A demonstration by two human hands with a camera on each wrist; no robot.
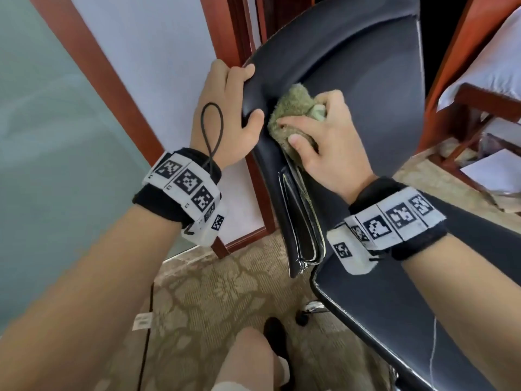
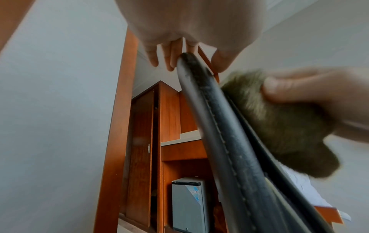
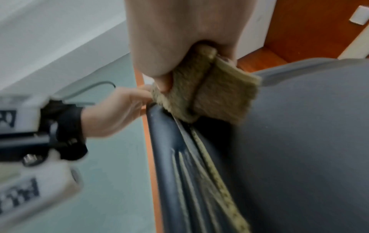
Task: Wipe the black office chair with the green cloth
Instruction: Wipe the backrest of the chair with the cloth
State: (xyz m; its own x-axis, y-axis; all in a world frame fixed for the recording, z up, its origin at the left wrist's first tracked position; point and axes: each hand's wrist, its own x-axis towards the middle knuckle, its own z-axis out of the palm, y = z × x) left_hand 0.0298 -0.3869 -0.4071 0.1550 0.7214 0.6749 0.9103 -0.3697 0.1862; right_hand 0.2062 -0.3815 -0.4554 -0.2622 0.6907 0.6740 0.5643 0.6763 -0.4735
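Note:
The black office chair (image 1: 352, 66) stands in front of me, its backrest upper middle and its seat (image 1: 408, 300) lower right. My left hand (image 1: 234, 108) grips the backrest's left edge, thumb on the front and fingers behind; the left wrist view shows that hand (image 2: 185, 52) wrapped over the stitched rim (image 2: 215, 126). My right hand (image 1: 318, 136) holds the bunched green cloth (image 1: 293, 114) and presses it on the backrest's inner face next to the left edge. The cloth (image 3: 201, 94) is folded under the right hand (image 3: 179, 55), and appears as a blurred wad (image 2: 279, 123) in the left wrist view.
A red-brown door frame (image 1: 112, 88) and a white wall (image 1: 158, 52) lie left of the chair. A wooden chair with white padding (image 1: 485, 88) stands at the right. A patterned carpet (image 1: 211, 292) covers the floor. The left wrist view shows a wardrobe and a small grey fridge (image 2: 187, 205).

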